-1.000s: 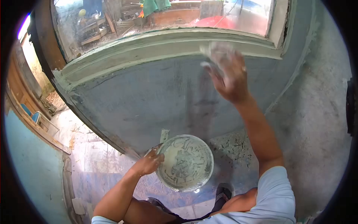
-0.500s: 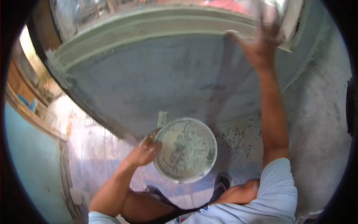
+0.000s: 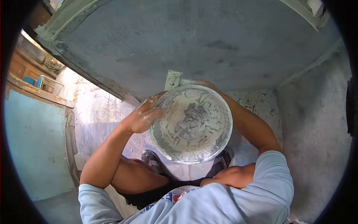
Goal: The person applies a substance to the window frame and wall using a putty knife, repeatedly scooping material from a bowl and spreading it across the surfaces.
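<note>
My left hand is closed on the left rim of a round pan. Pale, dried-looking smears and dark streaks cover the pan's face. Just past its far edge sticks out a flat blade coated in greenish putty; what holds it is hidden. My right hand reaches around behind the far rim, close to that blade. It is blurred and the pan covers most of it, so its fingers do not show.
A grey panel with putty along its edges rises ahead. To the right is a grey wall; to the left, a light-blue panel. Both feet in sandals stand on the paint-stained floor.
My right hand has come down from the panel's upper edge to behind the pan. The pan and my left hand appear higher in view, as the view has tilted downward.
</note>
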### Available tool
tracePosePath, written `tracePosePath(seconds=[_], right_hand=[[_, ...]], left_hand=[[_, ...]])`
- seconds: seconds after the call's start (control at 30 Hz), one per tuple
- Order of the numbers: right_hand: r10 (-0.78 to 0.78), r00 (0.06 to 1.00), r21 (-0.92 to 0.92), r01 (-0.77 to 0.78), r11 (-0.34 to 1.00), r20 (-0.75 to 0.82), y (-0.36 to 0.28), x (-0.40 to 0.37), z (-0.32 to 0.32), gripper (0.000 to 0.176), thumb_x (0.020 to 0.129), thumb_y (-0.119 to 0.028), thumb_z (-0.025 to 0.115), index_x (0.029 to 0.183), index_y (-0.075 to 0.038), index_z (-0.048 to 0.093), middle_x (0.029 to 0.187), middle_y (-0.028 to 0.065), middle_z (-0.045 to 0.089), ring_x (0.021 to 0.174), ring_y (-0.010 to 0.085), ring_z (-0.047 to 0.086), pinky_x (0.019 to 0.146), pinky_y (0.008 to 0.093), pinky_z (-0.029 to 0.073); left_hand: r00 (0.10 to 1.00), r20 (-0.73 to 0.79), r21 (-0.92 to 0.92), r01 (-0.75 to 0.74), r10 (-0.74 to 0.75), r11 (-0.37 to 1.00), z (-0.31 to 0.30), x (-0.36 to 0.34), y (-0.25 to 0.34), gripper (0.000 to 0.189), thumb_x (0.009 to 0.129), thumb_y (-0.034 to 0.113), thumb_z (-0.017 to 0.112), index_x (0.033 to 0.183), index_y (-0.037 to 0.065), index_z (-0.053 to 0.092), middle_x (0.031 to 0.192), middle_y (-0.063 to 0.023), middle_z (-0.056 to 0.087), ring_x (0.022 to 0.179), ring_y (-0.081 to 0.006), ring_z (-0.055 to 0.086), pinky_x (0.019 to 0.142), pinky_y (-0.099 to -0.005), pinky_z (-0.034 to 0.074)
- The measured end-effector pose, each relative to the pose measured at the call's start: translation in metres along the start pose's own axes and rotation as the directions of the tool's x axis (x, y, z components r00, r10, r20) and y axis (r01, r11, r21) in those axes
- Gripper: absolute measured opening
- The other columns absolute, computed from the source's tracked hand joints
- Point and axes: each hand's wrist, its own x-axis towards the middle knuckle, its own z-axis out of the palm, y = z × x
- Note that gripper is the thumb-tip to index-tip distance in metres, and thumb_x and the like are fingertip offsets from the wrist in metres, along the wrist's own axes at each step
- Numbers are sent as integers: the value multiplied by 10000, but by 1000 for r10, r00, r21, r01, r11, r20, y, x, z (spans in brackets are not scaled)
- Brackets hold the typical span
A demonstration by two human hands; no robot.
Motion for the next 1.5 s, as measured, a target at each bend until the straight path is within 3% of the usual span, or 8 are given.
tracePosePath(seconds=[0.13, 0.2, 0.8, 0.9, 0.97, 1.03, 1.1, 1.5], right_hand=[[-23, 1000, 20, 23, 1000, -4, -2, 7, 5, 356, 978, -265, 594, 1185, 21, 637, 1051, 94, 684, 931, 169, 662, 810, 306, 546], [-37, 999, 15, 38, 999, -8, -4, 9, 10, 355, 979, -267, 593, 1183, 19, 638, 1050, 94, 684, 929, 168, 663, 807, 307, 546], [-173, 977, 213, 144, 966, 127, -58, -31, 13, 313, 1020, -344, 487, 999, -43, 572, 705, 45, 550, 643, 142, 549, 540, 274, 458], [-80, 976, -520, -38, 853, -201, -88, -59, 42, 299, 1025, -337, 491, 1055, -47, 555, 757, 11, 545, 643, 130, 529, 542, 282, 452], [-34, 999, -819, 1, 574, -23, -100, -71, 44, 243, 1025, -252, 502, 1088, -24, 556, 788, -4, 548, 670, 135, 534, 590, 330, 474], [-278, 959, -527, 267, 807, 61, -104, -85, 69, 205, 975, -128, 550, 1130, 1, 588, 855, 59, 578, 675, 173, 543, 628, 360, 476], [-411, 816, -882, 468, 57, 407, -118, -98, 79, 269, 896, -45, 607, 1161, -6, 621, 1047, 145, 615, 688, 229, 577, 655, 360, 490], [-63, 867, -754, 390, -529, 494, -63, -59, 121, 348, 863, -161, 584, 1197, -119, 672, 1045, -17, 665, 985, 190, 601, 655, 351, 586]], left_hand=[[995, 84, 267, -69, 48, 961, -8, -1, 2, 545, 859, 110, 509, 1380, -40, 451, 1211, -135, 570, 1075, -189, 502, 963, -323, 414], [975, -139, 345, -114, 170, 932, -2, -6, -4, 127, 671, -42, 629, 785, 13, 643, 957, -167, 643, 1029, -369, 562, 890, -439, 456], [993, 56, 518, -115, 101, 848, -50, -14, -40, 315, 899, 130, 518, 1150, 2, 658, 1255, -153, 601, 1159, -272, 542, 1001, -382, 427], [949, 126, 730, -286, 289, 621, -77, -29, -79, 253, 876, 77, 531, 1039, -3, 706, 1255, -150, 607, 1179, -267, 547, 1004, -368, 434], [915, -300, -252, 197, -270, 948, -75, -24, -86, 221, 835, 92, 568, 969, -2, 715, 1343, -229, 552, 1274, -353, 474, 1112, -410, 351], [926, -359, -85, 92, -116, 992, -71, -17, -82, 230, 838, 96, 565, 983, -19, 701, 1376, -242, 521, 1301, -356, 452, 1122, -412, 338], [921, -377, 361, 51, 96, 931, -56, -16, -56, 267, 852, 113, 549, 1033, -36, 677, 1496, -262, 379, 1373, -362, 377, 1149, -416, 298], [904, -415, 108, 160, -101, 981, -15, -10, 2, 642, 863, 78, 470, 1483, -20, 338, 1453, -207, 423, 1284, -252, 432, 1095, -334, 323]])
